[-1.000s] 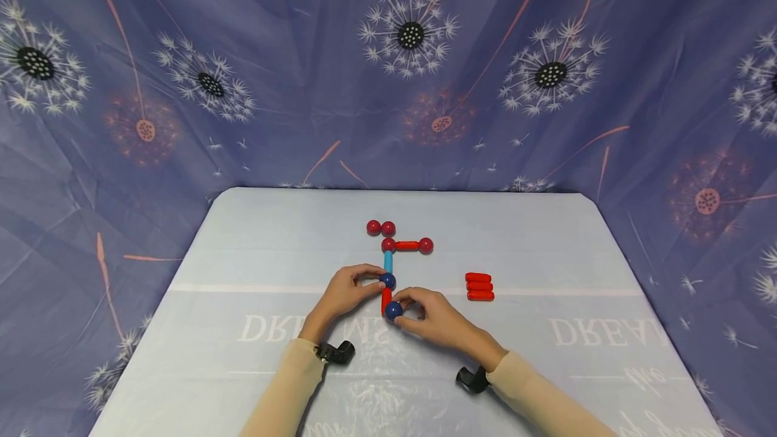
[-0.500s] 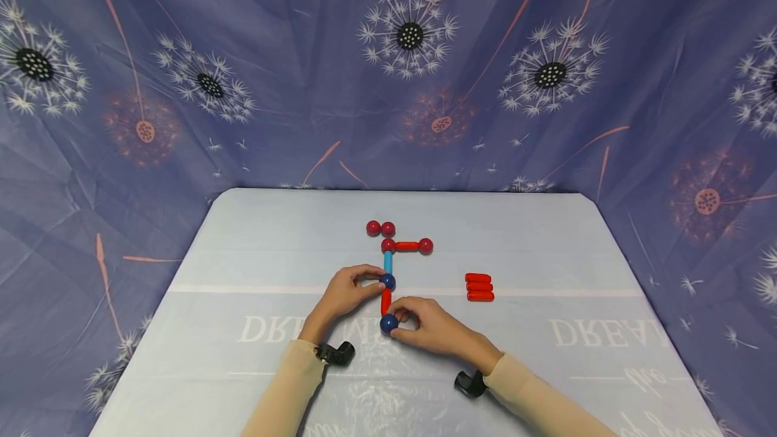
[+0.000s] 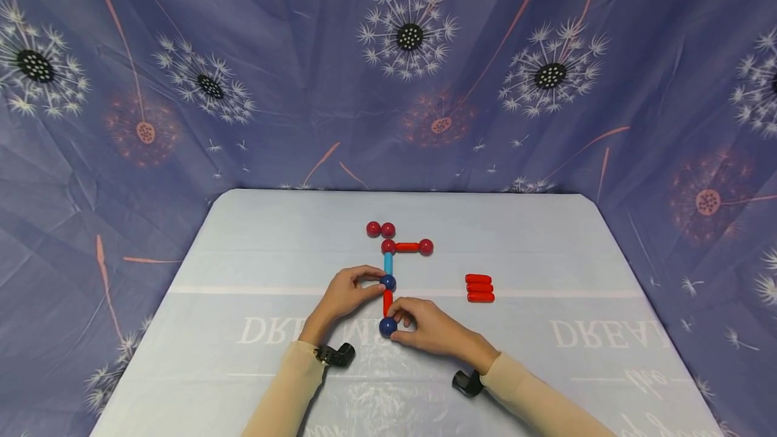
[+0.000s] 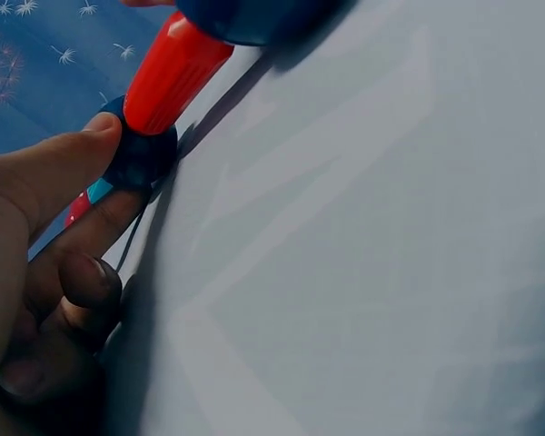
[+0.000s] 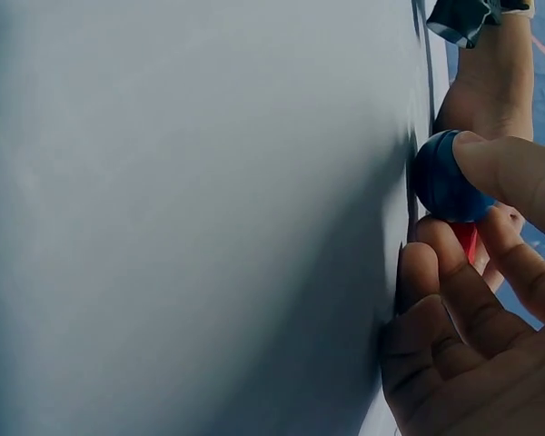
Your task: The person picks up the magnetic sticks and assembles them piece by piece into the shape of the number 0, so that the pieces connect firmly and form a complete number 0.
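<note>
A chain of magnetic rods and balls lies on the table [image 3: 255, 248]. From the far end: a red ball [image 3: 388, 246], a light blue rod [image 3: 388, 262], a dark blue ball [image 3: 388, 282], a short red rod [image 3: 386, 303], and a second dark blue ball [image 3: 388, 326]. My left hand [image 3: 349, 292] pinches the upper blue ball [image 4: 141, 154] between thumb and fingers. My right hand [image 3: 425, 327] pinches the lower blue ball [image 5: 447, 177], which sits against the red rod's near end. A red rod [image 3: 407, 246] runs right from the red ball to another red ball [image 3: 426, 246].
Two loose red balls [image 3: 380, 228] lie just beyond the chain. A stack of three red rods [image 3: 480, 288] lies to the right of the hands. A dandelion-print blue cloth [image 3: 388, 66] backs the table on all sides.
My right hand drew the lower blue ball toward me and a little left, settling it on the near end of the red rod. The left hand stayed still.
</note>
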The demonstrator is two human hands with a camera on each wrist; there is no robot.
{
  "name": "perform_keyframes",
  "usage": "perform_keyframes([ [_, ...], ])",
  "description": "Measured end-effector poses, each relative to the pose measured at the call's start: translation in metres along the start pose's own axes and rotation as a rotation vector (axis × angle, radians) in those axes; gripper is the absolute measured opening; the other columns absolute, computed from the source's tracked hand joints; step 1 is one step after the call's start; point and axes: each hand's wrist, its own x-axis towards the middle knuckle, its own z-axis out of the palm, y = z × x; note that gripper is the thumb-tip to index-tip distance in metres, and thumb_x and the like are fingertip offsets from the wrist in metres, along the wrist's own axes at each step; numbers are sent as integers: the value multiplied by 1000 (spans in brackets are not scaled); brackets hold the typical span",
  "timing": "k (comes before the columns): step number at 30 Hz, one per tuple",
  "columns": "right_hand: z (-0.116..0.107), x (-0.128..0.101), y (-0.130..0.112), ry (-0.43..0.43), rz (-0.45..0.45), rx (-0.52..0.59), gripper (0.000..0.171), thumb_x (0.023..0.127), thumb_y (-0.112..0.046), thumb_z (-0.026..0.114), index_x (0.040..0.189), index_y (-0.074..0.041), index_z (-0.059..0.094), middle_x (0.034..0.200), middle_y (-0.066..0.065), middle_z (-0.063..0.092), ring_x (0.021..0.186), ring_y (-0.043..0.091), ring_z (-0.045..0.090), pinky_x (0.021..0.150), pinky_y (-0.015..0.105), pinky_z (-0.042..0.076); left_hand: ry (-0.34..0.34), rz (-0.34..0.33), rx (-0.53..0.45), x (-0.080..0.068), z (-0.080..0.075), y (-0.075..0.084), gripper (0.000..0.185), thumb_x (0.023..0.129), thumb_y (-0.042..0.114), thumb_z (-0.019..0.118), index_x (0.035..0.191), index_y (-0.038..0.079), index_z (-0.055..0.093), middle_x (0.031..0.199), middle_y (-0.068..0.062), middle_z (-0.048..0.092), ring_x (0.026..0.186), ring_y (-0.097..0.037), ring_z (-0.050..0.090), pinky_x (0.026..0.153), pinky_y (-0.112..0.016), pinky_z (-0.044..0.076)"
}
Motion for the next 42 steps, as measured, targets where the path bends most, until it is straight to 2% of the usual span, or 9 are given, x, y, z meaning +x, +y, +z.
perform_keyframes([
  [8,0,0,0,-2,-12,-13,28,91,-21,81,114,-17,65,101,-8,65,90,12,61,82,23,53,-7,0,23,0,0,2,31,93,29,79,122,21,75,113,0,77,54,-5,42,52,-22,36],
  [14,-3,-1,0,-14,-26,-26,30,92,-21,79,118,-16,65,103,-7,66,92,12,62,83,24,54,-58,13,-9,-4,-8,7,44,93,26,78,135,16,67,117,-6,76,52,-5,42,50,-21,36],
  [19,-10,-4,-1,-31,-18,-50,37,93,-22,78,127,-15,64,107,-4,67,96,12,62,87,24,54,-85,13,-7,-8,-16,10,49,92,24,78,138,13,63,112,-7,76,53,-4,43,51,-21,38],
  [26,-31,-12,1,-15,9,-118,47,94,-25,77,136,-11,61,113,0,68,100,16,62,90,30,54,-194,61,82,-21,-24,14,42,94,27,77,132,15,66,99,4,75,57,-4,50,57,-21,44],
  [33,-58,-19,5,8,62,-216,50,93,-25,77,138,-11,60,122,4,68,110,20,64,98,41,55,-268,95,118,-34,-22,23,37,95,31,75,129,19,67,97,9,73,60,-6,54,59,-23,48],
  [37,-72,-22,6,21,64,-244,49,93,-23,77,137,-9,61,126,7,68,113,24,64,98,44,55,-282,109,123,-39,-15,24,37,93,35,77,126,20,67,98,6,72,61,-7,55,59,-24,49],
  [42,-87,-26,12,71,42,-251,49,93,-22,76,137,-7,60,125,10,68,113,29,65,95,49,55,-289,90,123,-43,-9,27,41,89,40,80,123,22,66,100,5,70,61,-5,54,59,-23,49],
])
